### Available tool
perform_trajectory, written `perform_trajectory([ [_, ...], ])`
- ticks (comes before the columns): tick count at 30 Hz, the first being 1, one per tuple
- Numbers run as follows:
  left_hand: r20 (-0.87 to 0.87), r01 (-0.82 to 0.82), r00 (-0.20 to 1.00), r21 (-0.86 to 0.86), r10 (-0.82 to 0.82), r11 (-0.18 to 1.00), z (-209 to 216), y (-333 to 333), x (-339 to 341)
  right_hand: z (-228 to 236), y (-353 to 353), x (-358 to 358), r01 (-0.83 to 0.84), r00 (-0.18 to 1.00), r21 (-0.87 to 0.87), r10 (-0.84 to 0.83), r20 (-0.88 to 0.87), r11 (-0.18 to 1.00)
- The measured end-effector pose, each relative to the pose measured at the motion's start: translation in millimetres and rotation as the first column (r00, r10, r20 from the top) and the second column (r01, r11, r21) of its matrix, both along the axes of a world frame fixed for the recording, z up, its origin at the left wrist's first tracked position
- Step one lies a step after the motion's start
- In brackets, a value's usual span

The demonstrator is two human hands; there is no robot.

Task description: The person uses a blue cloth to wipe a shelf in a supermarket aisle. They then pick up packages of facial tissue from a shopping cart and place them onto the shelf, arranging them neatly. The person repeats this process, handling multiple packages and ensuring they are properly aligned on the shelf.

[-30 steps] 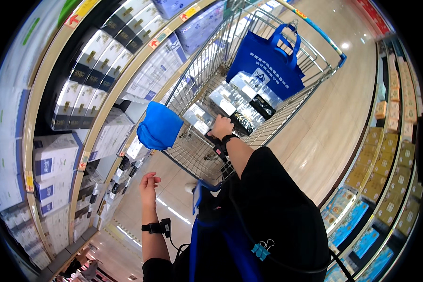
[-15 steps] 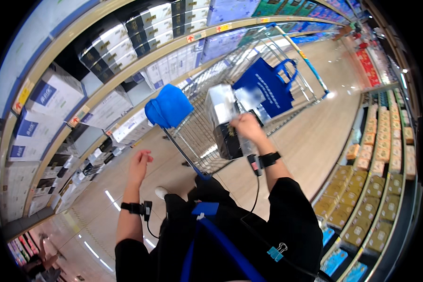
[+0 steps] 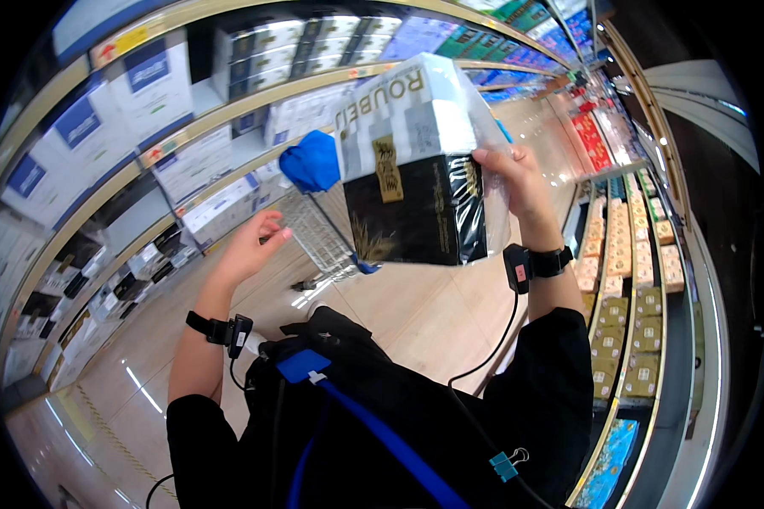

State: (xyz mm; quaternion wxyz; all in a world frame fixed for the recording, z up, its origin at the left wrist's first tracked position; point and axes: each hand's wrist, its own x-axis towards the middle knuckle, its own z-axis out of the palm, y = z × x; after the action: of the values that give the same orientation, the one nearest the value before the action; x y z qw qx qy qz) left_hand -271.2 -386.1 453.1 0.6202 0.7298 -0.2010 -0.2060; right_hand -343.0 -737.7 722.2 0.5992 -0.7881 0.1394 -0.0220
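The right hand [image 3: 509, 174] grips a black-and-white wrapped pack [image 3: 416, 161] by its right edge, held up above the wire shopping cart [image 3: 318, 233]; the left hand [image 3: 250, 246], loosely curled and empty, hangs apart, lower left of the pack

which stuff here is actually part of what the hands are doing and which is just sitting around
In hand:
- black and white wrapped pack, held up by the right hand
- shopping cart, just beyond the open left hand

Just about:
- boxed goods on the left shelves
- stacked boxes along the right aisle
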Motion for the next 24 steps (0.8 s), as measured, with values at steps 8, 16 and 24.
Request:
perform_trajectory([
  [8,-0.019,-0.234,0.97,0.18,0.242,0.955,-22,121,8,-105,142,78,-0.738,0.6,-0.557,0.748,-0.283,0.381],
  [16,-0.024,-0.183,0.966,0.645,0.259,0.742,-42,208,-19,-312,313,94,-0.619,0.394,-0.784,0.842,-0.369,-0.054],
  [24,-0.938,0.091,0.331,0.14,0.103,0.986,-97,257,19,-388,426,120,-0.323,0.59,-0.911,0.807,0.017,0.256],
])
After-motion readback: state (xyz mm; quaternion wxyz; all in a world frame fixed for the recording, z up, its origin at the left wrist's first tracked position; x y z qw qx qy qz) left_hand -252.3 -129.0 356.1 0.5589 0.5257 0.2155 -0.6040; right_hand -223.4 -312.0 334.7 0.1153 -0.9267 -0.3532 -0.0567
